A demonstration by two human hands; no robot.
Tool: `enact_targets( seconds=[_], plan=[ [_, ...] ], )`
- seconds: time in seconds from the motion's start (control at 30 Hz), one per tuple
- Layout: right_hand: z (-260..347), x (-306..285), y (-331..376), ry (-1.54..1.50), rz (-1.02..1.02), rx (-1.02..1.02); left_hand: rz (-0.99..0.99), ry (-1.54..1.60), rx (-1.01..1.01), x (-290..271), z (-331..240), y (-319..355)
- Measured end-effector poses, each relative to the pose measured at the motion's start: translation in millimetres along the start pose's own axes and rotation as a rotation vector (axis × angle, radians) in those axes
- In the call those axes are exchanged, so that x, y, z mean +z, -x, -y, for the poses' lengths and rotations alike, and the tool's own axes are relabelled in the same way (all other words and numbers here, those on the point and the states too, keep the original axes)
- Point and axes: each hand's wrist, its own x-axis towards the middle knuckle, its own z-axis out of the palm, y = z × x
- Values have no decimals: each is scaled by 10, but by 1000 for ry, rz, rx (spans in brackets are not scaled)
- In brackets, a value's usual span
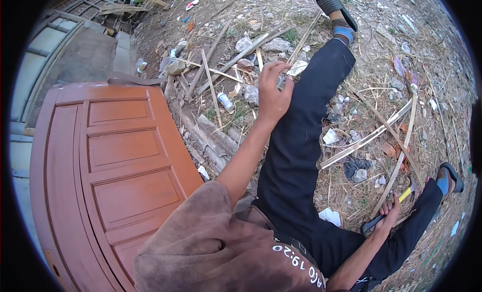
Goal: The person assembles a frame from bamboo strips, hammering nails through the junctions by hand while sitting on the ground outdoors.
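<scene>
My right hand (388,215) is closed round a hammer (405,194) with a yellow shaft and a dark grip. It lies low beside my right leg, close to the ground, and the hammer's head points toward my right foot. Raised over my left leg, my left hand (274,93) has bent fingers with the thumb apart from them, and nothing shows in it. Black trousers (291,161) cover both stretched legs. A long thin wooden strip (401,156) lies on the ground just past the hammer, crossing other strips.
A brown panelled wooden door (133,156) stands close on my left. Stones (277,44), several loose sticks, a plastic bottle (226,102) and a dark crumpled bag (356,166) litter the dry grass. A sandal (332,6) is on my left foot, another (456,179) on my right.
</scene>
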Motion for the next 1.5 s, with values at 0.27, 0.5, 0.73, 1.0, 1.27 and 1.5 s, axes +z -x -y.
enact_targets(
  seconds=[0.27, 0.5, 0.73, 1.0, 1.27, 1.5],
  plan=[
    [57, 14, 5, -22, 24, -17, 371, -440, -269, -726, 1424, 457],
    [63, 230, 134, -15, 16, 20, 489, -456, -248, -293, 1749, 397],
    [59, 118, 208, -37, 11, 19, 362, -534, -218, -222, 1597, 369],
    [35, 55, 148, -72, -10, 40, 278, -552, -63, -324, 1667, 555],
    [26, 122, 146, -53, 5, 59, 171, -440, -195, -323, 1720, 359],
    [-31, 70, 126, -55, 46, 61, 132, -491, -123, -559, 1708, 326]
  ],
)
